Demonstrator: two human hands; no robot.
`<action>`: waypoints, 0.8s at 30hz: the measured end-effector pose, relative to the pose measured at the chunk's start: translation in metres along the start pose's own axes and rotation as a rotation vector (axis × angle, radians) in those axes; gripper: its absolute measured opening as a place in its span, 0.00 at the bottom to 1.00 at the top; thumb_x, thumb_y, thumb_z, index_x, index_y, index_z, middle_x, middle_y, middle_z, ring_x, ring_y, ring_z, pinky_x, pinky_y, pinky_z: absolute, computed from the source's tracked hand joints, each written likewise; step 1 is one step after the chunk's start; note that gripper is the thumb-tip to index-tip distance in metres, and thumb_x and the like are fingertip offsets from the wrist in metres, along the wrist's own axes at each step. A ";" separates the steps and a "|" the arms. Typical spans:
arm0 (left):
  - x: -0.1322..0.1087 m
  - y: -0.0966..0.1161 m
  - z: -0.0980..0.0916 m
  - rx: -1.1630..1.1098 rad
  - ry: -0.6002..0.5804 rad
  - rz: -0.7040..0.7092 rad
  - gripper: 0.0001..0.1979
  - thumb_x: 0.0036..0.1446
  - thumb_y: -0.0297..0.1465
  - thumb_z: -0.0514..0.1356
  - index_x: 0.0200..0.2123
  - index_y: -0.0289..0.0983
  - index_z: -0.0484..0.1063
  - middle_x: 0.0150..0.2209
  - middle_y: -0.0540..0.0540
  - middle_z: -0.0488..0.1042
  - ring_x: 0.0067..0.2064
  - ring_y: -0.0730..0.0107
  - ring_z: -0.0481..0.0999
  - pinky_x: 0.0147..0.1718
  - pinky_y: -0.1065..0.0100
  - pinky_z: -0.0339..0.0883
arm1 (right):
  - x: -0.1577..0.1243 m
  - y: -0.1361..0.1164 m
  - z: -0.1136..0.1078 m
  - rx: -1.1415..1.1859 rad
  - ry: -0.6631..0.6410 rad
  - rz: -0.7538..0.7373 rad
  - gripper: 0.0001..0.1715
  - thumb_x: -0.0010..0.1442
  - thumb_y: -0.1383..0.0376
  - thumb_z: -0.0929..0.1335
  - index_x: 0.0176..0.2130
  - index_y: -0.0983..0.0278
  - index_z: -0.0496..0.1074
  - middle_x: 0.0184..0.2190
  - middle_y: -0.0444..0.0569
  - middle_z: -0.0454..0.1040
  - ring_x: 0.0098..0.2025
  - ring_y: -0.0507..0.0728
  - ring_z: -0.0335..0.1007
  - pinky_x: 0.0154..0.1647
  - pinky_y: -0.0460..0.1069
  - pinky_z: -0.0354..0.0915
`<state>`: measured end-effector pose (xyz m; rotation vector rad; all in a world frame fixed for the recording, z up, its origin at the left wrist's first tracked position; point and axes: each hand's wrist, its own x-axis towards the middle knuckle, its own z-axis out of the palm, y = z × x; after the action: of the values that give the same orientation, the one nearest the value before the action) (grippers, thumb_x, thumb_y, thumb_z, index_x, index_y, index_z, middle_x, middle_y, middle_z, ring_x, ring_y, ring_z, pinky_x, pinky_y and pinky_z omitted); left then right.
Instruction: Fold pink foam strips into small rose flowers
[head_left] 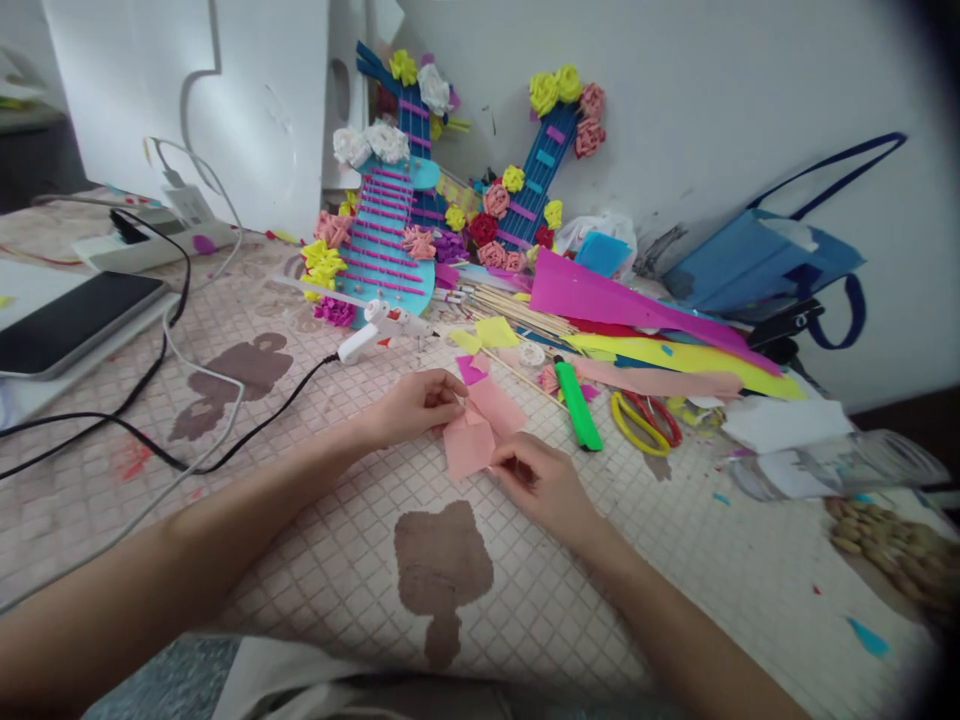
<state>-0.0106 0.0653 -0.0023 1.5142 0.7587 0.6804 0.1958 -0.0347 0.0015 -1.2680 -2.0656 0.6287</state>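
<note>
Several pink paper squares (469, 447) lie overlapping between my hands on the patterned table cover. My left hand (420, 405) comes from the left with thumb and fingers pinched together at the upper left edge of the front square. From the right, my right hand (544, 485) has its fingertips pinched at that square's lower right corner. A second pink square (499, 405) lies flat just behind. Beyond the paper are magenta and yellow paper pieces (495, 332). A green utility knife (577, 405) rests to the right, beside yellow and red scissors (645, 422).
A white glue gun (379, 328) trails its black cable leftward. A phone (79, 322) and power strip (150, 240) sit at left. Flower-trimmed blue craft pieces (386, 235) lean on the wall. Coloured paper sheets (637, 310), wooden sticks (517, 308) and a blue bag (757, 260) lie behind, right.
</note>
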 end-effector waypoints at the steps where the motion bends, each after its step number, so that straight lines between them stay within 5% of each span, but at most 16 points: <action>1: 0.000 0.000 0.001 -0.006 0.004 0.006 0.13 0.52 0.30 0.62 0.40 0.32 0.68 0.26 0.51 0.70 0.25 0.78 0.68 0.22 0.77 0.62 | 0.000 0.000 0.000 0.006 -0.016 0.010 0.03 0.60 0.69 0.65 0.34 0.60 0.67 0.31 0.45 0.71 0.31 0.53 0.66 0.31 0.48 0.62; 10: 0.001 -0.002 0.002 0.015 -0.017 0.015 0.12 0.51 0.29 0.61 0.39 0.31 0.69 0.26 0.51 0.70 0.26 0.78 0.69 0.24 0.76 0.62 | 0.000 0.002 0.003 0.027 -0.083 0.055 0.12 0.57 0.73 0.65 0.40 0.60 0.66 0.32 0.44 0.71 0.31 0.52 0.66 0.31 0.47 0.62; 17: 0.003 -0.004 0.002 0.025 -0.041 0.020 0.10 0.51 0.28 0.61 0.38 0.31 0.69 0.25 0.51 0.70 0.26 0.78 0.68 0.23 0.76 0.61 | 0.000 0.006 0.002 0.021 -0.083 -0.086 0.07 0.61 0.71 0.64 0.37 0.60 0.69 0.36 0.48 0.72 0.40 0.55 0.68 0.40 0.50 0.64; 24: 0.007 -0.002 0.001 0.006 -0.063 -0.030 0.09 0.53 0.30 0.60 0.37 0.32 0.68 0.25 0.52 0.69 0.24 0.80 0.66 0.21 0.77 0.58 | 0.002 0.006 0.002 0.027 -0.088 -0.060 0.08 0.59 0.72 0.64 0.36 0.60 0.68 0.35 0.47 0.71 0.38 0.55 0.68 0.39 0.50 0.64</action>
<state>-0.0054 0.0704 -0.0045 1.5202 0.7347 0.6061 0.1971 -0.0311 -0.0034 -1.1779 -2.1508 0.6939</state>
